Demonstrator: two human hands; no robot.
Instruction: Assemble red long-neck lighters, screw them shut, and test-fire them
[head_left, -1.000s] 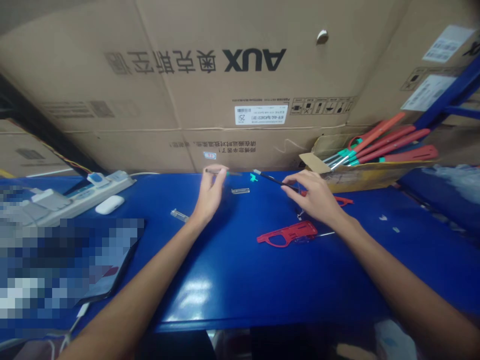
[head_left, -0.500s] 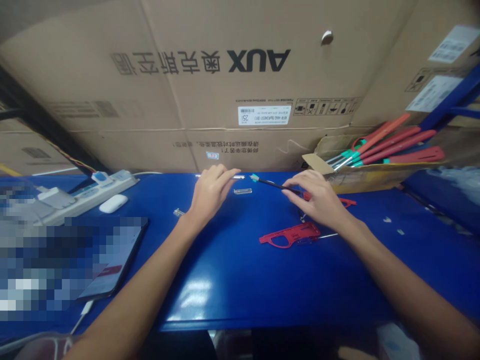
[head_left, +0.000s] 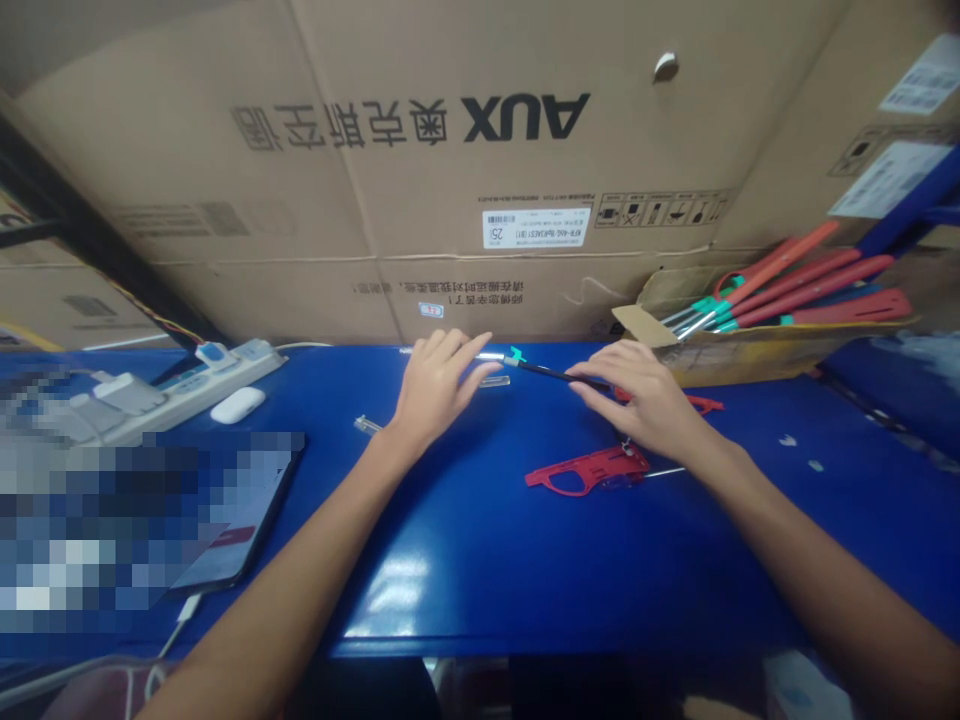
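My left hand [head_left: 439,385] is closed on a thin silver metal tube [head_left: 491,357], pinched between thumb and fingers. My right hand [head_left: 634,388] grips a slim black rod [head_left: 546,373] with a green tip [head_left: 517,355]. Tube and green tip meet end to end between the hands; how far one sits inside the other I cannot tell. Below lies a small clear plastic piece [head_left: 495,381], with another clear piece [head_left: 367,425] near my left wrist. A red lighter shell half [head_left: 589,470] rests below my right hand; a second red part [head_left: 705,403] shows partly behind it.
At the back right, a small cardboard box [head_left: 750,360] holds several red long-reach lighters [head_left: 817,285]. A large carton [head_left: 420,210] walls off the back. On the left are a power strip [head_left: 187,395], a white earbud case [head_left: 238,405] and a tablet [head_left: 259,530].
The gap between the silver tube and the green-tipped rod has closed; their ends now meet. Both hands keep their grips, and the whole view has shifted slightly.
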